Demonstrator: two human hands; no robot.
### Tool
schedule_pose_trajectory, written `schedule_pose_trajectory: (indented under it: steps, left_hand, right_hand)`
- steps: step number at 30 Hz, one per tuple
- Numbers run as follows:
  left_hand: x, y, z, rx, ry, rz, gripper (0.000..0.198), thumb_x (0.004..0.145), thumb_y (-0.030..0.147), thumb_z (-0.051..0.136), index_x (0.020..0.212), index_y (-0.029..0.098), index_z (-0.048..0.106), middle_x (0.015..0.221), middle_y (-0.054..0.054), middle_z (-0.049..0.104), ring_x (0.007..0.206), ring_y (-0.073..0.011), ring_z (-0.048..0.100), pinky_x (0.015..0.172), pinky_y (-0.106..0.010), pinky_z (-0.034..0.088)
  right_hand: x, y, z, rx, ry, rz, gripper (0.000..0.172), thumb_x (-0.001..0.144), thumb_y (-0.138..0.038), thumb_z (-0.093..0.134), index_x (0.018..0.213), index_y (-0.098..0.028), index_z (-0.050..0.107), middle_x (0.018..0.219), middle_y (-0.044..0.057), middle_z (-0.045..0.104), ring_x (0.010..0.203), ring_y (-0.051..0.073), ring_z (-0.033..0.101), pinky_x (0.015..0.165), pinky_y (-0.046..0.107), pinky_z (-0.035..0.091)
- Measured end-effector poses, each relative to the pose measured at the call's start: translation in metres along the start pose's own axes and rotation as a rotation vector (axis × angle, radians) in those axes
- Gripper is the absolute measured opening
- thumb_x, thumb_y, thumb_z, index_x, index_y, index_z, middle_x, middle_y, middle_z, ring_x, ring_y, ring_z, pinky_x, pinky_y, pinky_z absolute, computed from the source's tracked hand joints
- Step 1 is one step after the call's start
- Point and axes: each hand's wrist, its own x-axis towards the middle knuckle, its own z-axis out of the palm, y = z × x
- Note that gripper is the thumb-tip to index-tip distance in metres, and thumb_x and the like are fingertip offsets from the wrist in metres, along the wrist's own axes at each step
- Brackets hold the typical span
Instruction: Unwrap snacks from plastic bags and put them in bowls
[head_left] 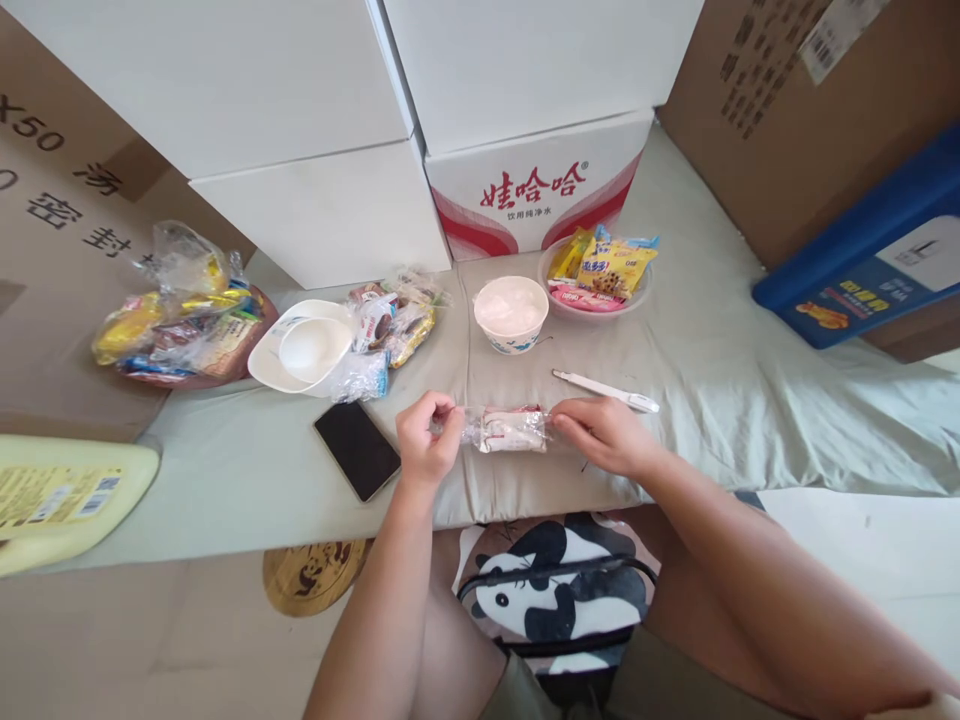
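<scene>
The work in hand was judged to be the handling of a clear-wrapped packet [513, 428], stretched level between both hands near the front edge of the cloth-covered counter [247, 480]. The left hand [430, 435] was found pinching the loose left end of the wrapper, its fingers curled and its thumb laid along the film. The right hand [606, 432] had its fingers closed narrowly on the opposite end, back of the hand uppermost. Whether the packet rested on the cloth or hung just above it could not be determined. Both forearms reached inward from the near side, the right at the longer slant, the left more nearly straight ahead. In this inspector's judgement, any further move called for a firm pinch at both ends and even tension, since the thin film appeared liable to slip or give suddenly. A white utility knife [606, 390] lay just beyond the right hand, untouched; a paper bowl [504, 343] stood beyond the packet, and a phone [357, 450] lay near the left hand.
</scene>
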Motion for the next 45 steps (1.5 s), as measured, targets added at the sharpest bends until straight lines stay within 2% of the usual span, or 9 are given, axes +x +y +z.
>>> schedule_pose_trajectory:
  steps: [6,11,14,18,23,29,34,38,45]
  left_hand:
    - [0.003,-0.012,0.006,-0.152,-0.095,-0.276,0.018,0.088,0.035,0.053,0.089,0.020,0.061,0.067,-0.001,0.067,0.052,-0.0131,0.058,0.053,-0.026,0.047]
    - [0.003,-0.012,0.014,0.105,-0.432,-0.063,0.031,0.074,0.032,0.075,0.103,0.021,0.072,0.110,-0.008,0.071,0.101,-0.0229,0.067,0.090,-0.037,0.054]
    - [0.001,-0.009,0.018,0.140,-0.555,-0.028,0.030,0.076,0.032,0.075,0.105,0.022,0.073,0.104,-0.007,0.072,0.099,-0.0235,0.068,0.092,-0.039,0.052]
    - [0.000,-0.007,0.020,0.097,-0.516,-0.063,0.020,0.084,0.030,0.067,0.101,0.022,0.073,0.097,-0.006,0.074,0.087,-0.0195,0.069,0.081,-0.033,0.054]
    - [0.000,-0.010,0.023,0.028,-0.374,-0.133,0.017,0.087,0.028,0.059,0.088,0.021,0.074,0.087,-0.005,0.076,0.077,-0.0177,0.068,0.071,-0.030,0.052]
    - [-0.001,-0.006,0.030,-0.205,-0.316,-0.431,0.024,0.084,0.040,0.063,0.087,0.018,0.072,0.077,-0.003,0.073,0.066,-0.0160,0.065,0.060,-0.026,0.050]
    - [-0.001,0.003,0.035,-0.399,-0.274,-0.561,0.029,0.078,0.046,0.071,0.083,0.019,0.070,0.072,-0.001,0.069,0.062,-0.0130,0.061,0.055,-0.024,0.046]
    - [-0.002,0.004,0.038,-0.510,-0.251,-0.630,0.033,0.074,0.049,0.074,0.085,0.018,0.072,0.073,-0.001,0.070,0.062,-0.0118,0.061,0.056,-0.023,0.047]
    - [-0.002,-0.002,0.042,-0.552,-0.306,-0.606,0.041,0.072,0.048,0.077,0.101,0.019,0.069,0.095,-0.007,0.075,0.084,-0.0175,0.070,0.071,-0.028,0.056]
  right_hand:
    - [0.002,0.001,0.003,-0.011,0.075,-0.004,0.024,0.093,-0.020,0.047,0.096,-0.021,0.071,0.113,0.005,0.075,0.084,0.015,0.072,0.074,0.028,0.054]
    - [0.001,0.004,0.008,-0.128,-0.028,0.066,0.024,0.090,-0.027,0.057,0.110,-0.024,0.070,0.119,0.004,0.074,0.099,0.021,0.072,0.080,0.034,0.055]
    - [0.000,0.001,0.010,-0.249,-0.103,0.109,0.033,0.088,-0.036,0.064,0.119,-0.025,0.067,0.122,0.004,0.072,0.099,0.025,0.072,0.072,0.033,0.054]
    - [0.000,-0.005,0.011,-0.384,-0.070,0.120,0.043,0.087,-0.042,0.064,0.127,-0.026,0.062,0.119,0.004,0.073,0.086,0.023,0.073,0.060,0.030,0.048]
    - [0.001,-0.010,0.012,-0.394,-0.003,0.078,0.035,0.091,-0.041,0.059,0.121,-0.025,0.065,0.119,0.006,0.073,0.087,0.022,0.072,0.058,0.030,0.045]
    - [0.001,-0.013,0.015,-0.377,-0.058,0.102,0.043,0.088,-0.040,0.062,0.128,-0.025,0.061,0.135,0.005,0.065,0.094,0.024,0.072,0.058,0.030,0.048]
    - [0.001,-0.014,0.018,-0.352,-0.070,0.118,0.054,0.083,-0.043,0.066,0.133,-0.024,0.058,0.138,0.007,0.062,0.098,0.026,0.071,0.061,0.033,0.051]
    - [0.002,-0.014,0.021,-0.349,-0.084,0.111,0.059,0.082,-0.042,0.068,0.136,-0.024,0.054,0.131,0.009,0.066,0.098,0.028,0.070,0.070,0.036,0.052]
    - [0.003,-0.011,0.022,-0.348,0.016,0.078,0.036,0.086,-0.038,0.065,0.117,-0.021,0.061,0.114,0.010,0.071,0.100,0.028,0.068,0.079,0.038,0.052]
